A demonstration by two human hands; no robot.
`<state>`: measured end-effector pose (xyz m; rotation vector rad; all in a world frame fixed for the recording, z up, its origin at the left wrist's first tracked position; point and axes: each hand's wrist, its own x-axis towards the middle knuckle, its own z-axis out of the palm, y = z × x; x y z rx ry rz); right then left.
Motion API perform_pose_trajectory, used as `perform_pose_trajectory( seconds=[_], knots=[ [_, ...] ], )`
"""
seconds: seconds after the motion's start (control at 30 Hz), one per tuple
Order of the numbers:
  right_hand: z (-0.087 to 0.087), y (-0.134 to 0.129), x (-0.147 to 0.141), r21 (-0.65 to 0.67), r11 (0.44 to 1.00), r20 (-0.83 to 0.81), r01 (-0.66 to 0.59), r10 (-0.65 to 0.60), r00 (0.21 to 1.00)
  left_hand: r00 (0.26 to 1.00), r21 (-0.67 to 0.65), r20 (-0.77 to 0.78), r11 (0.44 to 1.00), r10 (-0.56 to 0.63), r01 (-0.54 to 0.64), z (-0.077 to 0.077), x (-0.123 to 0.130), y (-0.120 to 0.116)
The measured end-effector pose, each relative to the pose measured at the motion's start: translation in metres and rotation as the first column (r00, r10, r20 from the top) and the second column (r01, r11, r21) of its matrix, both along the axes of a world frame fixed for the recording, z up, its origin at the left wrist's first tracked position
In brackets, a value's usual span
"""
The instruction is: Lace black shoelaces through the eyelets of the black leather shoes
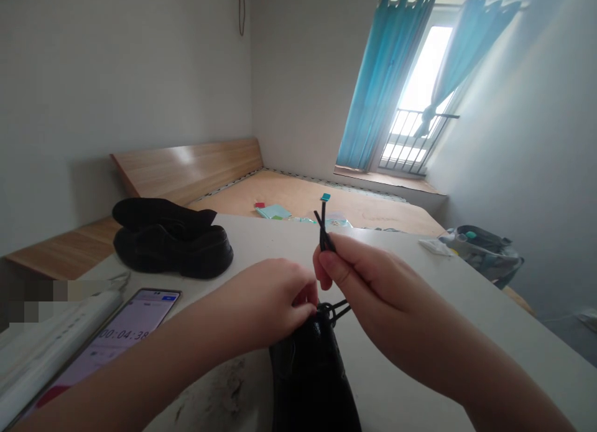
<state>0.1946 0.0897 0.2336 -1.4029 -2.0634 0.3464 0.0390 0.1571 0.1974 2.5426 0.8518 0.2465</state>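
Observation:
A black leather shoe [314, 370] stands on the white table in front of me, its near part cut off by the lower edge. My right hand [354, 264] is closed around a bundle of black shoelace [323, 230] above the shoe, with the ends sticking up out of the fist. Loops of lace run from the shoe's top towards that hand. My left hand [289, 295] is pinched at the top edge of the shoe, beside the lace loops. Its fingertips are partly hidden, so whether they grip lace or leather cannot be made out.
Another black shoe [172, 245] lies at the table's left, with a dark flat piece on top. A phone [135, 320] showing a timer lies beside a white package [60, 339]. Beyond the white table [261, 239] is a bed [298, 193]; a bag [489, 252] stands right.

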Motion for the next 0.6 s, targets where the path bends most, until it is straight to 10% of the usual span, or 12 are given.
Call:
perform_pose_trajectory(
  seconds=[0.6],
  knots=[
    [0.007, -0.005, 0.002, -0.052, 0.998, 0.114, -0.043, 0.049, 0.992, 0.998, -0.018, 0.051, 1.000, -0.020, 0.021, -0.019, 0.010, 0.003]
  ],
)
